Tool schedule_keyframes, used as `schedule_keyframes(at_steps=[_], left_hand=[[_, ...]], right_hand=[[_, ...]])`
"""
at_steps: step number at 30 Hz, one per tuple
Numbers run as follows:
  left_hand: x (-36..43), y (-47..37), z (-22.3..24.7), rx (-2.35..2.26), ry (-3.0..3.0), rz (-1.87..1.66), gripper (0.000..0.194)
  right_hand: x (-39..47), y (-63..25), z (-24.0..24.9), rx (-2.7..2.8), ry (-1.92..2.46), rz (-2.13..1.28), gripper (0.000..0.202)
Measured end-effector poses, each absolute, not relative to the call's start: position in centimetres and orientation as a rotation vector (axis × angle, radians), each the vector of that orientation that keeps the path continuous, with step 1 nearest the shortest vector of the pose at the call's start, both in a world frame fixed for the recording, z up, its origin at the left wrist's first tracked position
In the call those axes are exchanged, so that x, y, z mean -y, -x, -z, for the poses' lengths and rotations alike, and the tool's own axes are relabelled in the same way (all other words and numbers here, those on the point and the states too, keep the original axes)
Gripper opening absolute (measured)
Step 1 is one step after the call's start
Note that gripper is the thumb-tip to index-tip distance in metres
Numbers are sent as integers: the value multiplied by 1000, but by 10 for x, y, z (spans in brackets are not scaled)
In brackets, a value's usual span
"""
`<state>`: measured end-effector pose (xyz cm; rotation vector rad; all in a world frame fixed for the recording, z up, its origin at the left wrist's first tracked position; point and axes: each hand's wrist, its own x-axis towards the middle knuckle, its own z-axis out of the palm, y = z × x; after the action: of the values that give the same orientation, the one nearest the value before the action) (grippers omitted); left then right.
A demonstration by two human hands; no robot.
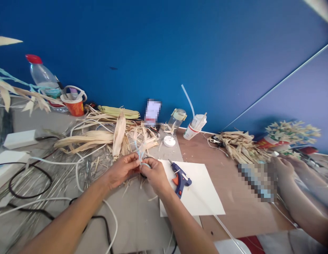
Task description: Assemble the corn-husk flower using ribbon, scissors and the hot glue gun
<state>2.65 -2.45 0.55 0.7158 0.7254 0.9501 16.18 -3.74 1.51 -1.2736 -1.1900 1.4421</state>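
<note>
Both hands meet near the middle of the view, over the grey part of the table. My left hand (126, 167) is closed, thumb and fingers pinching the light-blue stem of a small corn husk flower spray (141, 143), its pale pointed pieces standing upward. Right beside it, my right hand (155, 173) is closed around a small rounded pale-blue and dark thing (145, 165), mostly hidden by the fingers. A blue hot glue gun (183, 178) with an orange trigger lies on a white sheet (203, 190), just right of my right hand.
Dried corn husks (86, 141) and a corn cob (119, 112) lie behind my hands. Cables (80, 173) and thin wires spread leftward. A bottle (43, 76), an orange cup (74, 106), a jar (177, 118) and a paper cup (192, 131) line the wall. Another person's hands (288, 171) are at right.
</note>
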Motion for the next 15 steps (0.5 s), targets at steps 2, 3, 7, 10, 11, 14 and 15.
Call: schedule_keyframes(at_steps=[2,3,7,10,11,14,15], left_hand=[[24,-26,-6,-674,-697,-943,17],[24,-25,-6,-656,-690,-938,15],[24,-23,-6,-615,-627,-931,16],[25,-21,-3,-592,-614,-924,16],[25,-20,-2,-589,-622,-920,15],[25,-20,-1,-588,-649,-916,15],[26,-20,-2,-589,-653,-917,16]], right_hand=[[37,-162,-16,1146,1254,-1469,5],[38,-162,-17,1133,1239,-1479,4],[39,-161,-22,1077,1122,-1584,5],[39,-160,-22,996,1038,-1713,5],[38,-160,-20,973,1019,-1750,6],[37,-160,-15,937,987,-1810,9],[37,-161,-14,945,983,-1811,9]])
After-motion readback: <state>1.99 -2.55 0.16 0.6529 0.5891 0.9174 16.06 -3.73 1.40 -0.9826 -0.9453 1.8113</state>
